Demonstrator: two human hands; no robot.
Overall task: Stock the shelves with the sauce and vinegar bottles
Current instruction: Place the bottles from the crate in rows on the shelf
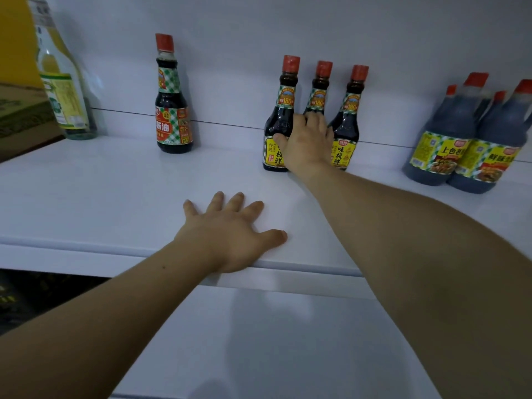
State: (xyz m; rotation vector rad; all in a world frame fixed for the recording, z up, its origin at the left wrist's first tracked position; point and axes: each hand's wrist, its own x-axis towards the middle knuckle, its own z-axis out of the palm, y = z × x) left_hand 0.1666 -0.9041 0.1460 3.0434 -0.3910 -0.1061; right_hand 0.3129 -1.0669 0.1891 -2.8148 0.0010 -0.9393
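Our right hand (pixel 305 142) curls around the middle sauce bottle (pixel 320 93), upright in a row of three at the back of the shelf (pixel 115 197), thumb against the left-hand bottle (pixel 280 116). Our left hand (pixel 230 234) lies flat, fingers spread, farther off near the front edge.

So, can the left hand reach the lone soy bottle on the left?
Probably yes. The left hand lies flat and empty on the shelf, and only bare shelf separates it from the soy bottle; nothing stands between.
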